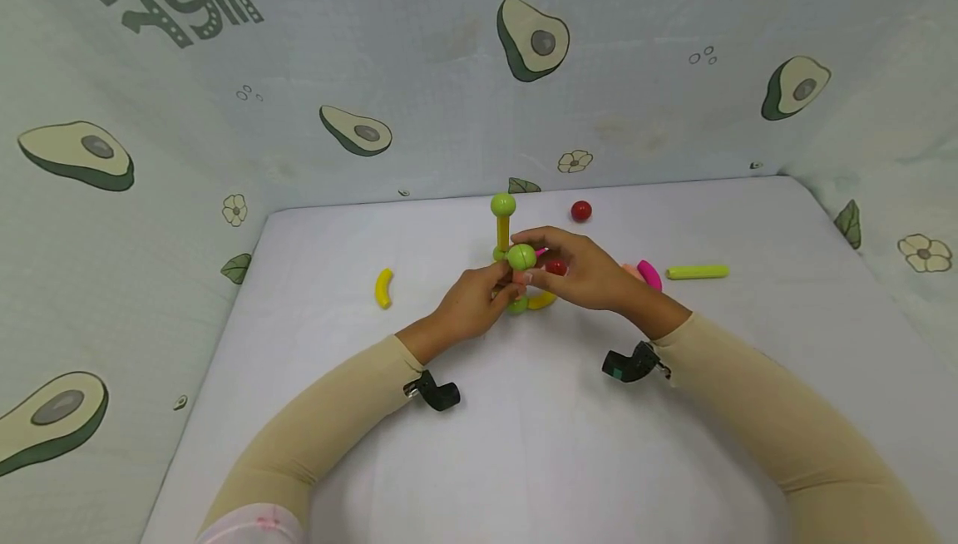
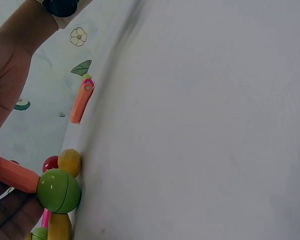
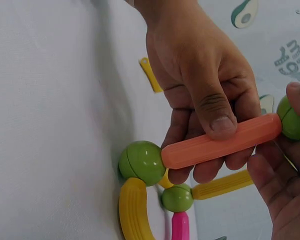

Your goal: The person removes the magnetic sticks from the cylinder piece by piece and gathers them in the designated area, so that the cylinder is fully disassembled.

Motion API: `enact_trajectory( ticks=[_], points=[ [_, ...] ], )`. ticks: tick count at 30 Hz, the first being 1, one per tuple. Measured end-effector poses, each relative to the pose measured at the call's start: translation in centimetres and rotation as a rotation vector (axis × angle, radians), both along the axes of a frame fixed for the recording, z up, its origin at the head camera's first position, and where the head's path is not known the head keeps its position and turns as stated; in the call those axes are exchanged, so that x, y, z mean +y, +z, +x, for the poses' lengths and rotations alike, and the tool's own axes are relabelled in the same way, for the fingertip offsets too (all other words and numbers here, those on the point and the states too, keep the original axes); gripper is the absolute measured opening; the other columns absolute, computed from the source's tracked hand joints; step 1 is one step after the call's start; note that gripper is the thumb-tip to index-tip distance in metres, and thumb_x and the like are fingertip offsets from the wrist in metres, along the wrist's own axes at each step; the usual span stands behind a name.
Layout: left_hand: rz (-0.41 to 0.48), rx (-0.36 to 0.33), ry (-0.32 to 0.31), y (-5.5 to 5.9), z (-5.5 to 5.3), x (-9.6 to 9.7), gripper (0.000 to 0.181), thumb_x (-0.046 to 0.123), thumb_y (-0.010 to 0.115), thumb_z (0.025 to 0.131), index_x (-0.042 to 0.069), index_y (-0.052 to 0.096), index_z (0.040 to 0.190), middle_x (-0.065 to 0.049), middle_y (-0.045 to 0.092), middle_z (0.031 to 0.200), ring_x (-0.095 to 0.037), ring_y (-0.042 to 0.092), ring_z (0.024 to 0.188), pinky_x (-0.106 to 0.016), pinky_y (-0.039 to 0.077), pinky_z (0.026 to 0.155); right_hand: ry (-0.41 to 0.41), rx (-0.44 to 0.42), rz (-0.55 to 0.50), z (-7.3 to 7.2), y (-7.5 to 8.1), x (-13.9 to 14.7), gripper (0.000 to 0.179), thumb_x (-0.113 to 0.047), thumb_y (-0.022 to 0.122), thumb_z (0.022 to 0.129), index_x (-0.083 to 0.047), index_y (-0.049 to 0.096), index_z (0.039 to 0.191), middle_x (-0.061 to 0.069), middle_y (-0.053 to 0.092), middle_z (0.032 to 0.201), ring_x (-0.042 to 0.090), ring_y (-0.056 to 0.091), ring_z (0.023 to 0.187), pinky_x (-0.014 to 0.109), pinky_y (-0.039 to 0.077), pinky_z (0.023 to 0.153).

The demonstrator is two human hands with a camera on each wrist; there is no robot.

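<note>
My left hand (image 1: 467,304) pinches an upright orange rod (image 3: 222,145) between thumb and fingers. A green ball (image 1: 521,257) sits on the rod's top end, and my right hand (image 1: 584,269) holds it with thumb and fingers. The rod's lower end meets another green ball (image 3: 142,162), from which a curved yellow rod (image 3: 133,207) runs. Behind the hands, part of the same construction, a straight yellow rod (image 1: 503,232) rises to a green ball (image 1: 503,205). A red ball (image 1: 555,267) and a magenta rod (image 3: 180,226) show low in it, partly hidden.
A curved yellow piece (image 1: 383,289) lies to the left. On the right are a lime rod (image 1: 698,272) and a magenta curved piece (image 1: 649,275) beside an orange piece (image 2: 81,104). A loose red ball (image 1: 580,211) lies near the back edge, before a patterned cloth.
</note>
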State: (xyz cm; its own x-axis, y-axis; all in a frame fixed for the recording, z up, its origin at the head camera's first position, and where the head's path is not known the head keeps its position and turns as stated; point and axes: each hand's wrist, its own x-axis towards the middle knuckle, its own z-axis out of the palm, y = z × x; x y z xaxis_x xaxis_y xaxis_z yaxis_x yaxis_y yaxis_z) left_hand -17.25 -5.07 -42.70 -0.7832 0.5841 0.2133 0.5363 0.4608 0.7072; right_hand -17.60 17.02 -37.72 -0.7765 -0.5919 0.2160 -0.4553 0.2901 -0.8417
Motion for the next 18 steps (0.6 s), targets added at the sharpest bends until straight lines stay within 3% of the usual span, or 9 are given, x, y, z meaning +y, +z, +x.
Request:
enact_trajectory(
  ticks=[5,12,16,18],
  points=[
    [0.0,-0.002,0.003,-0.07,0.03,-0.07,0.013,0.016,0.061,0.105,0.005,0.063,0.113,-0.005,0.074,0.113,-0.014,0.071,0.099,-0.023,0.056,0.082,-0.032,0.007,0.005,0.06,-0.09,-0.14,0.051,-0.005,0.074,0.094,-0.001,0.055,0.141,0.01,0.064,0.13,0.025,0.064,0.112,0.045,0.054,0.096],
    [0.015,-0.011,0.002,-0.02,0.03,0.0,0.013,0.014,0.062,0.104,0.004,0.063,0.113,-0.008,0.074,0.114,-0.014,0.071,0.098,-0.021,0.055,0.081,-0.054,-0.005,-0.008,0.16,-0.18,-0.34,0.048,-0.003,0.072,0.095,0.0,0.055,0.141,0.012,0.064,0.13,0.026,0.063,0.113,0.051,0.051,0.1],
    [0.018,-0.011,-0.002,-0.04,0.05,-0.09,0.018,0.015,0.062,0.104,0.004,0.063,0.119,-0.006,0.073,0.117,-0.015,0.071,0.103,-0.022,0.055,0.085,-0.097,-0.034,-0.034,0.12,-0.06,-0.37,0.046,-0.003,0.069,0.097,0.0,0.054,0.141,0.013,0.064,0.128,0.026,0.065,0.113,0.038,0.054,0.097],
    [0.018,-0.007,-0.005,-0.11,0.05,-0.13,0.021,0.015,0.062,0.104,0.005,0.062,0.123,-0.006,0.073,0.118,-0.016,0.071,0.105,-0.023,0.054,0.089,-0.135,-0.042,-0.052,0.05,0.18,-0.34,0.045,-0.003,0.068,0.098,-0.001,0.054,0.141,0.012,0.066,0.124,0.025,0.066,0.11,0.029,0.056,0.089]
  ],
)
